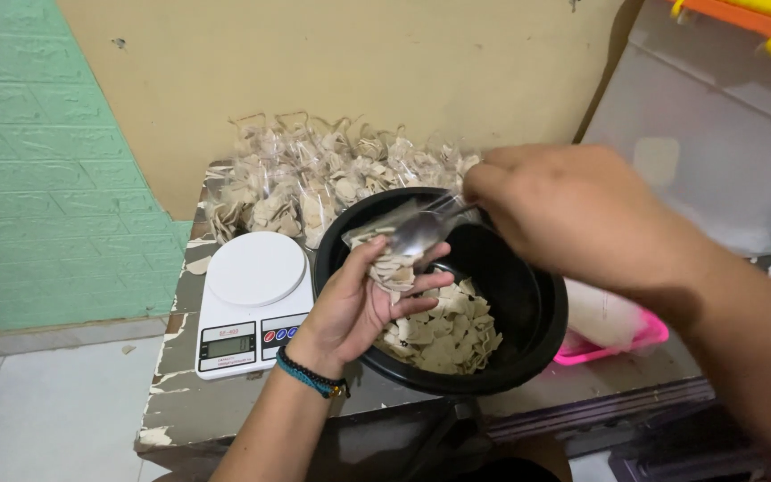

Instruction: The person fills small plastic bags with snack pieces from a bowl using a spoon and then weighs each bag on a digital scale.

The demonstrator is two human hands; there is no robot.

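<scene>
My left hand (363, 303) holds a small clear plastic bag (392, 264) partly filled with pale chips, over the near rim of a black bowl (528, 303). My right hand (573, 210) grips a metal spoon (421, 232), its bowl resting at the mouth of the bag. More pale square chips (452, 335) lie in the bottom of the black bowl. A braided band sits on my left wrist.
A white digital kitchen scale (252, 299) stands left of the bowl on a worn wooden table (180, 411). Several filled clear bags (314, 178) are piled against the tan wall. A pink tray (617, 344) lies right of the bowl, a translucent bin (716, 125) behind.
</scene>
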